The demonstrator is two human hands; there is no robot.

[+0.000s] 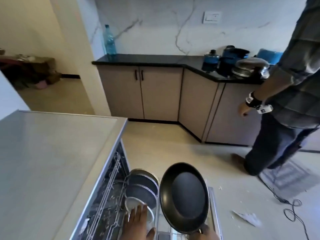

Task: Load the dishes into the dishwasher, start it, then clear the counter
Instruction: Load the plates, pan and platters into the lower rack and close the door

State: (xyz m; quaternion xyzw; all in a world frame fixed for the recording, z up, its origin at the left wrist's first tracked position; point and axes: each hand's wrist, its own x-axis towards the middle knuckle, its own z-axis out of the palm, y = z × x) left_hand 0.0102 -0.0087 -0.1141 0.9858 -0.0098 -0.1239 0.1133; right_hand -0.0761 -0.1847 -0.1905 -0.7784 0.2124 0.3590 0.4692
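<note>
A black non-stick frying pan [185,197] is held tilted above the pulled-out dishwasher rack [110,196], and my right hand [208,233] grips its handle at the bottom edge of the view. My left hand [138,222] reaches into the rack with straight fingers touching a small white bowl [134,203]. Behind the bowl, two steel plates [143,184] stand on edge in the rack. The dishwasher door [213,213] lies open under the pan.
A grey counter [52,153] fills the left. On the black counter [155,60] at the back stand blue pots [223,58], steel lids [251,67] and a water bottle [109,40]. Another person [285,101] stands at the right. A cable [292,210] lies on the floor.
</note>
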